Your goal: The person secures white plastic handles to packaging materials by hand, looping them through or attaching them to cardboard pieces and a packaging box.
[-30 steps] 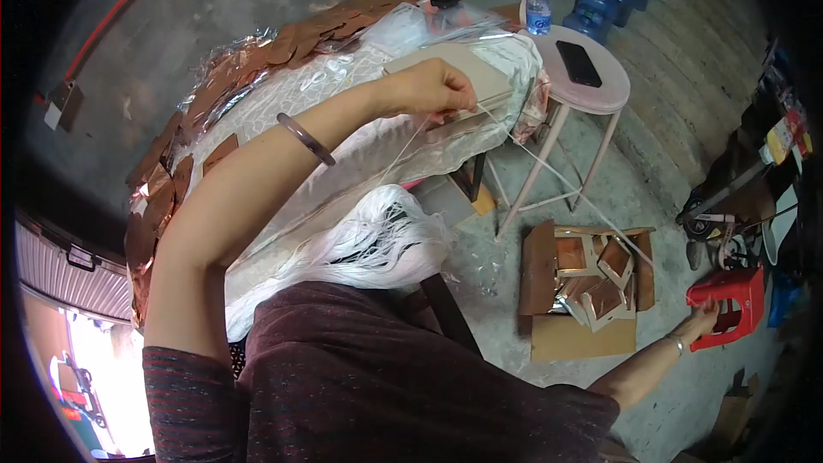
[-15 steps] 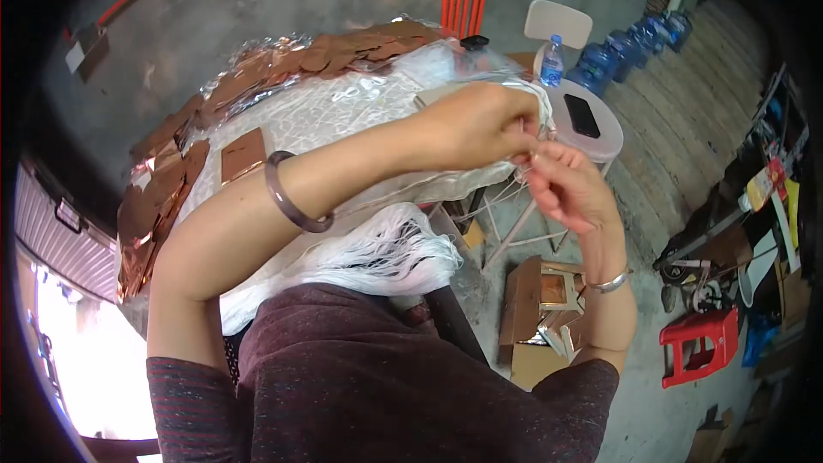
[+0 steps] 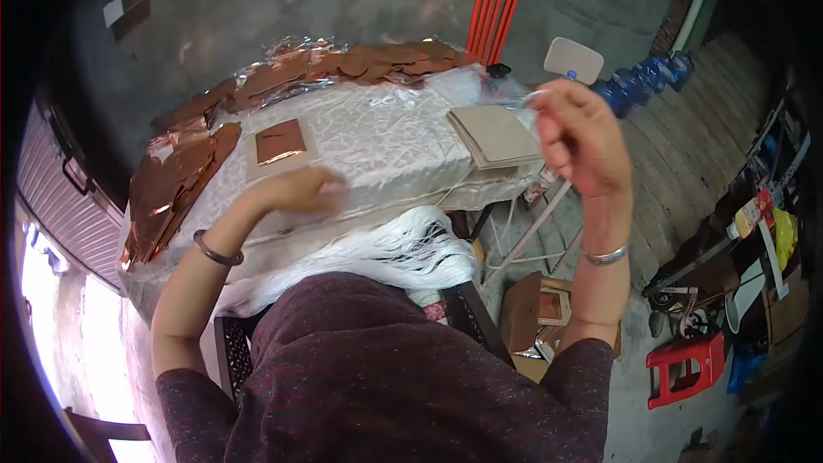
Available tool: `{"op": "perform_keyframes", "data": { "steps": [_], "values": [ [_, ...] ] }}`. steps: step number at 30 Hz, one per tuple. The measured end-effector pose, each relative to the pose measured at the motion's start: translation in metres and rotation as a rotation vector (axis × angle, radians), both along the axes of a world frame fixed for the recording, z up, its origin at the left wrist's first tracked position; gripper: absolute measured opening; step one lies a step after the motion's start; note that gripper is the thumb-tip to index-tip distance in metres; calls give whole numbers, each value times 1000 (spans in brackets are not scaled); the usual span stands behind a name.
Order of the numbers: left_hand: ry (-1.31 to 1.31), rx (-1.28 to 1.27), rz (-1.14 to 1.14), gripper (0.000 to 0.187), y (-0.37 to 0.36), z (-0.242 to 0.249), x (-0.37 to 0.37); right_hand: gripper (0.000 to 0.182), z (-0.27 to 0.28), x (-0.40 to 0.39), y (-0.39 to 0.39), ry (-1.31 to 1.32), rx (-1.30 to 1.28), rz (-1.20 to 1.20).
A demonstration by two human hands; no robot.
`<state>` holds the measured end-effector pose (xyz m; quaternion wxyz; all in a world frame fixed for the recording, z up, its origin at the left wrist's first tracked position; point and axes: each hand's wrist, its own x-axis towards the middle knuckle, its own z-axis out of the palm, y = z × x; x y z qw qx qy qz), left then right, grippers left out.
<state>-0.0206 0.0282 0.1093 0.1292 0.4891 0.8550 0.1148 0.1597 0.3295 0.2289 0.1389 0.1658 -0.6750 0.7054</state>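
Observation:
My left hand (image 3: 304, 191) is smeared by motion over the front edge of the table, below a copper-coloured square (image 3: 280, 141) on a pale sheet. Its fingers are too blurred to read. My right hand (image 3: 587, 133) is raised at the table's right end, fingers curled together, with a faint white strand at the fingertips. Beside it on the cloth-covered table (image 3: 360, 141) lies a stack of grey-beige boards (image 3: 497, 133). A bundle of white threads (image 3: 403, 249) hangs across the front, by my lap.
Copper foil sheets (image 3: 184, 176) line the table's back and left. Behind my right hand are a white chair back (image 3: 573, 60) and blue water bottles (image 3: 630, 90). On the floor stand an open cardboard box (image 3: 523, 304) and a red stool (image 3: 686, 369).
My left hand has parted from my right and swung left across the table, uncovering the boards. My right hand has risen slightly. The view has shifted.

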Motion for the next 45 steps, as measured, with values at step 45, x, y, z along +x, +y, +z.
{"op": "perform_keyframes", "data": {
  "steps": [45],
  "values": [
    [50, 501, 69, 19, 42, 27, 94, 12, -120, -22, -73, 120, 394, -217]
  ]
}}
